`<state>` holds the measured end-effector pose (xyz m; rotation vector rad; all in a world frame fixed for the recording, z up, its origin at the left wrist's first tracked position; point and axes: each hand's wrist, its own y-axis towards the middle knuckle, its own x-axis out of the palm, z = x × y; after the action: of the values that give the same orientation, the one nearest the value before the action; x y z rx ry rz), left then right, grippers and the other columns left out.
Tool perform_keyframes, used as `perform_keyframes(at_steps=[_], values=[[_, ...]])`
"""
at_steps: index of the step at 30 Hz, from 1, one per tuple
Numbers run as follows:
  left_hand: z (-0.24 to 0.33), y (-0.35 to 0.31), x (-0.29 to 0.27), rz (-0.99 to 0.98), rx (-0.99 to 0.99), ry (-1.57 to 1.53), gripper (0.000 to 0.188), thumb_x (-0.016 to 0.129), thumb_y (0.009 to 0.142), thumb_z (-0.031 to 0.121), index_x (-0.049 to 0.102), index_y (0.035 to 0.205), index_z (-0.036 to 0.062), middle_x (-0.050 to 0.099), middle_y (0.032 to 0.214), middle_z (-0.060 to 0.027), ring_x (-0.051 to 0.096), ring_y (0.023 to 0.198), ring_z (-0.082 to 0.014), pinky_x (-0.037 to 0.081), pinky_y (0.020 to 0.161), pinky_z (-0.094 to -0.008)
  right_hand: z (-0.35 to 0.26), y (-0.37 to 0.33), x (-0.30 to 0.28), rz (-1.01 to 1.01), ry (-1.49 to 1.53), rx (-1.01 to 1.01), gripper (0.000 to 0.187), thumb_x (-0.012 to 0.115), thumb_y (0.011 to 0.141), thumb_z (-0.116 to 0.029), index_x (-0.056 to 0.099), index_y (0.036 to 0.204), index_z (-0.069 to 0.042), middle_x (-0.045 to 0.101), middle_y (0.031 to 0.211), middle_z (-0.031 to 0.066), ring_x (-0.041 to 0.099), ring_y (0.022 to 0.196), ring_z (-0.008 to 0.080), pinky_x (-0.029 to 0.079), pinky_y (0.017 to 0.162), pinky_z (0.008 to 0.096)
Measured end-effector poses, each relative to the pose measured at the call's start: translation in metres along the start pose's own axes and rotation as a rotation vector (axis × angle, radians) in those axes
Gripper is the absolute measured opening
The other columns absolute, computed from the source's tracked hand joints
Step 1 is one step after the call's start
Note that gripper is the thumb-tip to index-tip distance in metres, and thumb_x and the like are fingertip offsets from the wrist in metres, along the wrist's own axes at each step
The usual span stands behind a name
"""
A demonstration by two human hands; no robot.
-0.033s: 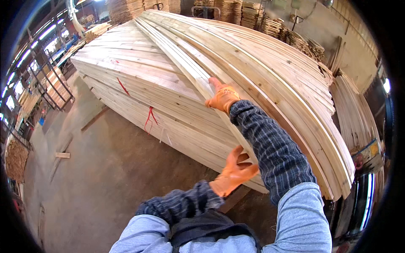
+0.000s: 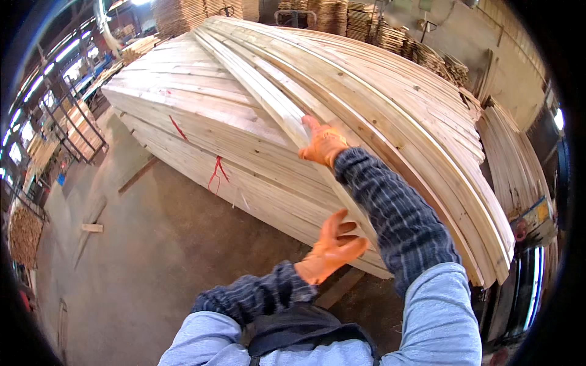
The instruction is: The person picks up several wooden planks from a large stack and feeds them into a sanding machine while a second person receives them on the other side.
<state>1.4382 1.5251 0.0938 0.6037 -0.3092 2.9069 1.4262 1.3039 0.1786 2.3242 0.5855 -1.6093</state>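
Note:
A long narrow wooden board [image 2: 259, 85] lies slantwise on top of a big stack of boards [image 2: 256, 160]. My right hand [image 2: 325, 145], in an orange glove, grips this board from above, thumb on its left side and fingers across it. Nearer to me, my left hand [image 2: 332, 249], gloved in orange too, is open beside the near part of the stack. Its fingers are spread and bent, with nothing held between them. More long boards [image 2: 390, 131] lie side by side to the right of the gripped one. My right forearm covers part of these boards.
Red ties [image 2: 218, 172] hang on the stack's left side. A small wood block [image 2: 92, 228] lies on the concrete floor [image 2: 152, 262]. Stacked lumber [image 2: 363, 23] stands at the back, and a metal rack [image 2: 79, 125] at the far left. Another board pile [image 2: 513, 158] is at the right.
My left hand has drawn slightly left, away from the boards. My right hand keeps its place on the board.

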Motion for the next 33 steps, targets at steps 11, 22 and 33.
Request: perform_keyframes(at_steps=[11, 22, 33], values=[[0.139, 0.094, -0.164, 0.198, 0.987, 1.817, 0.065, 0.064, 0.083, 0.002, 0.051, 0.147, 0.0083, 0.055, 0.147, -0.0142, 0.052, 0.137, -0.0302, 0.044, 0.114, -0.0457, 0.074, -0.332, -0.041, -0.082, 0.044, 0.061, 0.095, 0.084, 0.072, -0.025, 0.040, 0.155, -0.013, 0.058, 0.135, 0.0262, 0.058, 0.121, 0.0436, 0.048, 0.105, 0.0521], [0.211, 0.245, -0.146, -0.730, 0.752, 2.133, 0.062, 0.077, 0.056, 0.015, 0.067, 0.116, 0.0067, 0.069, 0.106, -0.0184, 0.063, 0.100, -0.0414, 0.052, 0.086, -0.0501, 0.128, -0.578, -0.042, 0.215, -0.270, 0.661, 0.103, 0.082, 0.057, 0.000, 0.047, 0.152, -0.012, 0.064, 0.127, 0.0141, 0.058, 0.116, 0.0378, 0.044, 0.106, 0.0477], [0.201, 0.113, -0.200, -0.332, 1.056, 1.928, 0.051, 0.070, 0.078, 0.016, 0.059, 0.124, -0.0015, 0.063, 0.121, -0.0251, 0.058, 0.118, -0.0422, 0.034, 0.117, -0.0533, 0.185, -0.625, -0.022, 0.392, -0.446, 0.624, 0.093, 0.076, 0.052, 0.008, 0.059, 0.139, -0.022, 0.064, 0.127, 0.0059, 0.059, 0.124, 0.0317, 0.048, 0.108, 0.0460]])
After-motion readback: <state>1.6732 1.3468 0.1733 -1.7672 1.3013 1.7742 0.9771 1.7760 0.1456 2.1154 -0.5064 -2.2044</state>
